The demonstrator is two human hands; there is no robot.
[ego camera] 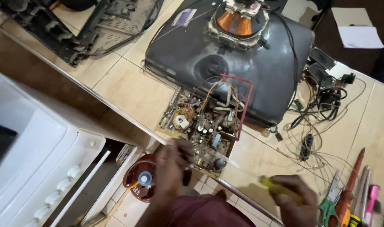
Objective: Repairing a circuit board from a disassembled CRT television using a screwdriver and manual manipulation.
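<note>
Brown circuit board (pixel 199 130), 1 picture tube (pixel 229 59), 2 hands, yellow-handled tool (pixel 280 190) in right hand (pixel 295 201)

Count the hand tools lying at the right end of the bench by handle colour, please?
Green-handled scissors: 1
Red-handled screwdriver: 1
Grey metal tool: 1
Pink-handled tool: 1
Total: 4, not counting those cut off at the edge or the yellow-handled tool in the right hand.
</note>
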